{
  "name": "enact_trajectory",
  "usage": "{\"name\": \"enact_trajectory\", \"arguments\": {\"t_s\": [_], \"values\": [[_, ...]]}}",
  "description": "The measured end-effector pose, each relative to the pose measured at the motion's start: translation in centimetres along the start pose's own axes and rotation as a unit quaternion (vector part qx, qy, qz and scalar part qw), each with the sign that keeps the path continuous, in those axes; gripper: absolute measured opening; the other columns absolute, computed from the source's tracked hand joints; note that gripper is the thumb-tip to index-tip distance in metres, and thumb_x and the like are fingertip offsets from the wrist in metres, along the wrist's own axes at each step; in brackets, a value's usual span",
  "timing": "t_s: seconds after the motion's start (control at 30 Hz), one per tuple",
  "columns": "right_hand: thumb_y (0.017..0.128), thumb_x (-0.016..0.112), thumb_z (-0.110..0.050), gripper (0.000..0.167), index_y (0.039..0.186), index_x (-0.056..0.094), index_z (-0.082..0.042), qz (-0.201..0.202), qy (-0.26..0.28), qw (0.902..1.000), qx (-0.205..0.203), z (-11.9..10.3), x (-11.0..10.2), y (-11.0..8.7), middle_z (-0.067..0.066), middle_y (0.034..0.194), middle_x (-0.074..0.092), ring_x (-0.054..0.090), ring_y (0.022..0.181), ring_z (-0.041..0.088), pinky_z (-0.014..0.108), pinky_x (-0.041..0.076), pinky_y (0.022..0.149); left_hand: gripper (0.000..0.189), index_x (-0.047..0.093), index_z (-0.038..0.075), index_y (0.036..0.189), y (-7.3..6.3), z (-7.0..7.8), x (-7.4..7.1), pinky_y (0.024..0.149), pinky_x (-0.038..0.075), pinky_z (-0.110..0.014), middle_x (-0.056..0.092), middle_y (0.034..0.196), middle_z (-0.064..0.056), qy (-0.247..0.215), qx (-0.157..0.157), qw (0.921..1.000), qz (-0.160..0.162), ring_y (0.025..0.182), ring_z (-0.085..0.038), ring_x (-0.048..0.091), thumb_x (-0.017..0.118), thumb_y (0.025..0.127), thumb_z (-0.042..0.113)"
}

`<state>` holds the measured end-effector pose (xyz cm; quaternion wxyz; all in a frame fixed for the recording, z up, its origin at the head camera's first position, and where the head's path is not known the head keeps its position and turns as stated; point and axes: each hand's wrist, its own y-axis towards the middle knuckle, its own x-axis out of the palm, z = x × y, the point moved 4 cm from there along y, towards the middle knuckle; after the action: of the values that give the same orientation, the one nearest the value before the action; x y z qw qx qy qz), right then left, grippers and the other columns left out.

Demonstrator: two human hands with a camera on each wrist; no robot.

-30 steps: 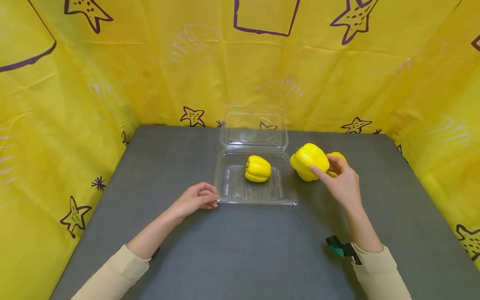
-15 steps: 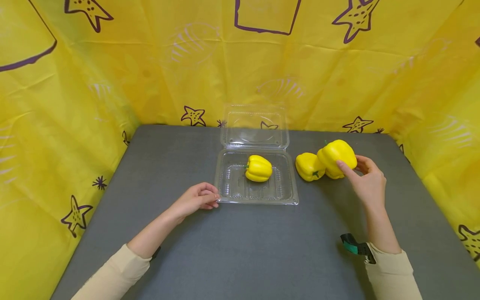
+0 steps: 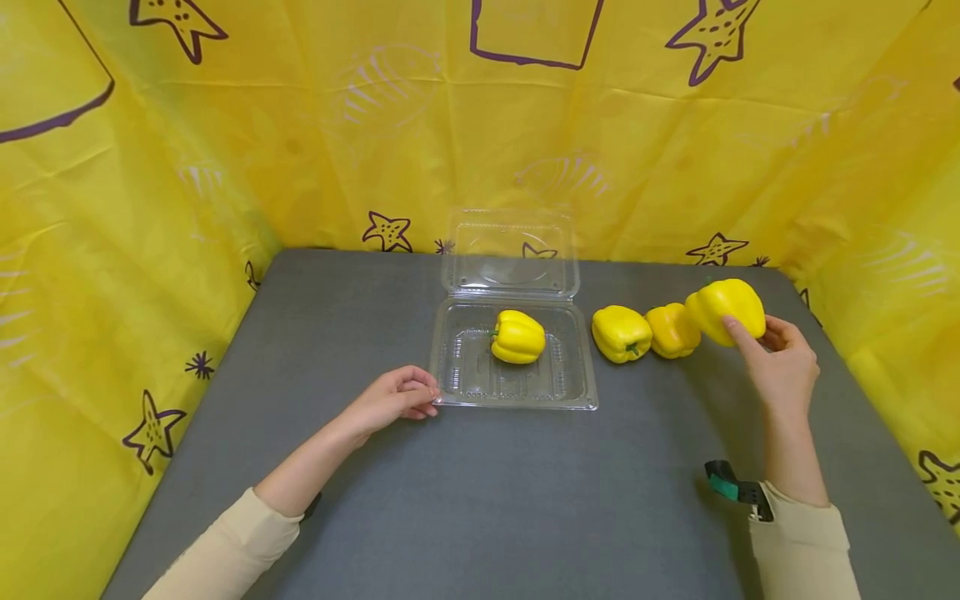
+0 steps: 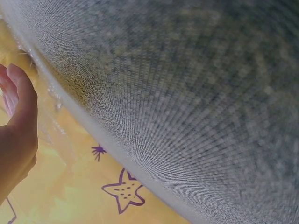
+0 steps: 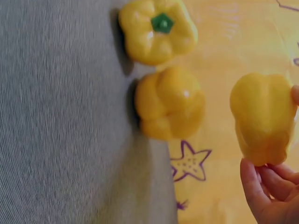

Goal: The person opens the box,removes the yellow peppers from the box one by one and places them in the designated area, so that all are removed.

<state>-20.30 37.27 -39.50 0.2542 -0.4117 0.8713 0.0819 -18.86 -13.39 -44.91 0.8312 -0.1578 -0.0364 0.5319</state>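
Off the table at the right, my right hand (image 3: 783, 362) grips a yellow bell pepper (image 3: 727, 310) between thumb and fingers. The right wrist view shows this held pepper (image 5: 262, 116) well apart from the tabletop. My left hand (image 3: 396, 394) pinches the near left corner of a clear plastic clamshell container (image 3: 517, 403), whose hinged lid (image 3: 510, 275) stands raised at the back. One yellow bell pepper (image 3: 518, 337) lies on its side in the container's base. Two more sit right of it: a bell pepper (image 3: 621, 334) with its green stem facing forward, and another bell pepper (image 3: 673, 331) beside it.
The grey table (image 3: 487, 500) has a back edge close to a yellow curtain (image 3: 300, 125) printed with starfish and fish. The same cloth hangs along the left and right sides.
My right hand has moved right with its bell pepper, away from the container, uncovering the two peppers on the table. The left hand has stayed at the container's corner.
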Motion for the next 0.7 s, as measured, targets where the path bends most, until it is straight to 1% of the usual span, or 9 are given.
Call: {"name": "enact_trajectory", "arguments": {"t_s": [0.13, 0.23, 0.37, 0.47, 0.57, 0.6, 0.63, 0.67, 0.7], "values": [[0.073, 0.081, -0.052, 0.075, 0.131, 0.056, -0.013, 0.006, 0.020, 0.9994, 0.026, 0.7, -0.5, 0.9, -0.017, 0.094, 0.055, 0.053, 0.079, -0.006, 0.005, 0.044, 0.063, 0.023, 0.054, -0.007, 0.110, 0.0, -0.1, 0.0, 0.079, 0.056, -0.035, 0.068, 0.094, -0.016, -0.001, 0.001, 1.0000, -0.002, 0.083, -0.022, 0.067, 0.061, 0.095, 0.010], [0.071, 0.081, -0.053, 0.085, 0.137, 0.051, -0.009, 0.000, 0.022, 0.9990, 0.040, 1.3, -0.7, 1.6, -0.015, 0.092, 0.053, 0.053, 0.071, -0.008, 0.005, 0.046, 0.055, 0.023, 0.055, -0.007, 0.109, 0.0, -0.1, 0.0, 0.079, 0.056, -0.034, 0.068, 0.094, -0.016, -0.004, 0.002, 1.0000, -0.004, 0.082, -0.020, 0.067, 0.061, 0.095, 0.010], [0.072, 0.077, -0.060, 0.095, 0.143, 0.045, -0.006, -0.008, -0.011, 0.9989, 0.045, 2.1, -0.6, 2.5, -0.012, 0.091, 0.050, 0.054, 0.059, -0.010, 0.006, 0.045, 0.054, 0.022, 0.055, -0.007, 0.109, 0.0, -0.1, 0.0, 0.078, 0.056, -0.033, 0.068, 0.094, -0.016, -0.006, 0.002, 1.0000, -0.005, 0.082, -0.019, 0.067, 0.060, 0.095, 0.010], [0.073, 0.071, -0.066, 0.099, 0.145, 0.042, -0.004, -0.020, -0.049, 0.9978, 0.041, 2.6, -0.4, 3.0, -0.005, 0.100, 0.054, 0.056, 0.052, -0.009, 0.006, 0.042, 0.055, 0.022, 0.055, -0.007, 0.109, 0.0, -0.1, 0.0, 0.079, 0.056, -0.033, 0.068, 0.094, -0.017, -0.006, 0.002, 1.0000, -0.005, 0.082, -0.019, 0.067, 0.060, 0.095, 0.010], [0.076, 0.066, -0.068, 0.100, 0.145, 0.039, -0.001, -0.039, -0.077, 0.9958, 0.033, 3.0, -0.1, 3.5, 0.009, 0.115, 0.057, 0.058, 0.050, -0.008, 0.009, 0.040, 0.058, 0.023, 0.055, -0.007, 0.109, 0.0, -0.1, 0.0, 0.079, 0.056, -0.034, 0.068, 0.093, -0.016, -0.003, 0.002, 1.0000, -0.004, 0.082, -0.020, 0.067, 0.060, 0.095, 0.010], [0.077, 0.065, -0.069, 0.100, 0.145, 0.039, 0.000, -0.045, -0.088, 0.9947, 0.030, 3.1, 0.0, 3.6, 0.012, 0.118, 0.057, 0.058, 0.050, -0.007, 0.011, 0.040, 0.059, 0.023, 0.055, -0.007, 0.109, 0.0, -0.1, 0.0, 0.079, 0.056, -0.034, 0.068, 0.093, -0.016, -0.002, 0.001, 1.0000, -0.004, 0.083, -0.020, 0.067, 0.060, 0.095, 0.010], [0.077, 0.063, -0.070, 0.101, 0.145, 0.039, 0.001, -0.051, -0.095, 0.9937, 0.028, 3.2, 0.1, 3.7, 0.013, 0.119, 0.057, 0.059, 0.051, -0.006, 0.012, 0.039, 0.060, 0.023, 0.055, -0.007, 0.109, 0.0, -0.1, 0.0, 0.080, 0.056, -0.035, 0.068, 0.094, -0.016, -0.002, 0.001, 1.0000, -0.004, 0.083, -0.021, 0.067, 0.060, 0.095, 0.011], [0.078, 0.063, -0.070, 0.101, 0.144, 0.039, 0.001, -0.054, -0.104, 0.9927, 0.026, 3.3, 0.2, 3.9, 0.012, 0.115, 0.058, 0.061, 0.052, -0.004, 0.014, 0.039, 0.061, 0.023, 0.055, -0.007, 0.110, 0.0, -0.1, 0.0, 0.080, 0.056, -0.035, 0.068, 0.094, -0.016, -0.001, 0.000, 1.0000, -0.004, 0.083, -0.021, 0.067, 0.060, 0.095, 0.010], [0.078, 0.062, -0.071, 0.101, 0.144, 0.039, 0.002, -0.060, -0.112, 0.9916, 0.025, 3.4, 0.3, 4.0, 0.007, 0.106, 0.061, 0.061, 0.059, -0.004, 0.016, 0.039, 0.062, 0.023, 0.055, -0.007, 0.110, 0.0, -0.1, 0.0, 0.080, 0.056, -0.035, 0.068, 0.094, -0.016, -0.001, 0.000, 1.0000, -0.004, 0.083, -0.022, 0.067, 0.060, 0.095, 0.010]]}}
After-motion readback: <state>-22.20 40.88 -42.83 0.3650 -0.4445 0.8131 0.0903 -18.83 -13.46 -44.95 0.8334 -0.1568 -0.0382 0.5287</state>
